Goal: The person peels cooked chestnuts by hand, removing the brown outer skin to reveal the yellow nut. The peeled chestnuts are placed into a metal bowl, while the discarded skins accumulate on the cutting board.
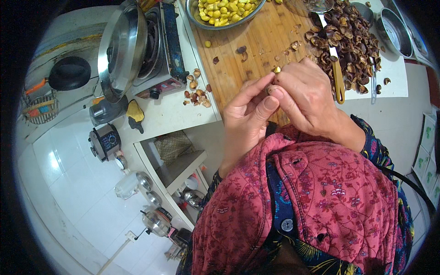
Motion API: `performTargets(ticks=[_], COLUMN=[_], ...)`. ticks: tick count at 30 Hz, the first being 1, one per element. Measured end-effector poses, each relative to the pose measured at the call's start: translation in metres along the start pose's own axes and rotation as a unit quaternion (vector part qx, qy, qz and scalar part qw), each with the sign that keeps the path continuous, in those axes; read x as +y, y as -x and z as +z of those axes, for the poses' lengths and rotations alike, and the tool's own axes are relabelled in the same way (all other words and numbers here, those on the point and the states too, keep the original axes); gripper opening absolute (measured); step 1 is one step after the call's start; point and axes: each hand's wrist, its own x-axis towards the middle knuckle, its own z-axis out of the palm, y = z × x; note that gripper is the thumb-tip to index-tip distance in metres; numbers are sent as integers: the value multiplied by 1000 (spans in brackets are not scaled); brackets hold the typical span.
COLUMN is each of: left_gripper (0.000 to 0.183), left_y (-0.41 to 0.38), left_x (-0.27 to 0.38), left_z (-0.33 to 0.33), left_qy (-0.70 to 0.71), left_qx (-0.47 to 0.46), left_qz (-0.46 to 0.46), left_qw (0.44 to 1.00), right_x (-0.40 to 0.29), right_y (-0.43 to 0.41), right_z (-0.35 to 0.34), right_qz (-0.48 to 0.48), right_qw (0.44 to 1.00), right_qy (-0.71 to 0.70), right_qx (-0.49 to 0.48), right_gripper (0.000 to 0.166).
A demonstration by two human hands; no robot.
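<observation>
Close together over the wooden board [282, 31], both my hands meet at the fingertips around a small chestnut. A yellow tip of the chestnut [276, 69] shows above my left index finger; the rest is hidden by fingers. My left hand [251, 108] pinches from the left, thumb and index finger forward. My right hand [307, 94] is curled over from the right, its thumb pressing near the left fingertips. Beyond them, a metal bowl [190, 16] holds many peeled yellow chestnuts. One peeled chestnut [207, 44] lies beside the bowl on the board.
A heap of brown chestnut shells [354, 51] lies to the right, with a yellow-handled wire skimmer [338, 82] across it. A metal basin [395, 32] stands behind. At left are a gas stove [156, 90], a large tilted metal lid [120, 55] and several shell pieces [197, 98] on the counter.
</observation>
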Motion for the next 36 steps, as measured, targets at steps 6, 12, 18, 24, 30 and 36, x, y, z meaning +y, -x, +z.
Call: performTargets(ticks=[6, 12, 18, 24, 30, 36], left_gripper=[34, 35, 34, 33, 27, 25], left_y=[2, 2, 4, 4, 4, 6], left_x=[5, 4, 4, -1, 2, 1], left_z=[7, 5, 5, 1, 2, 0], left_qy=[60, 43, 55, 58, 7, 49], left_qx=[29, 33, 49, 41, 35, 25], left_qz=[-48, -43, -53, -12, 29, 1], left_qw=[997, 998, 996, 997, 999, 998], right_x=[2, -2, -6, -5, -5, -5], right_y=[1, 3, 9, 11, 6, 6], right_z=[2, 8, 10, 16, 1, 0], right_qz=[-3, 54, 228, 185, 35, 37], right_qw=[998, 993, 930, 959, 999, 999], right_qy=[-50, -102, -288, -211, -35, -19], right_qx=[24, 22, -1, 36, 22, 1], right_gripper=[19, 19, 20, 23, 30, 28])
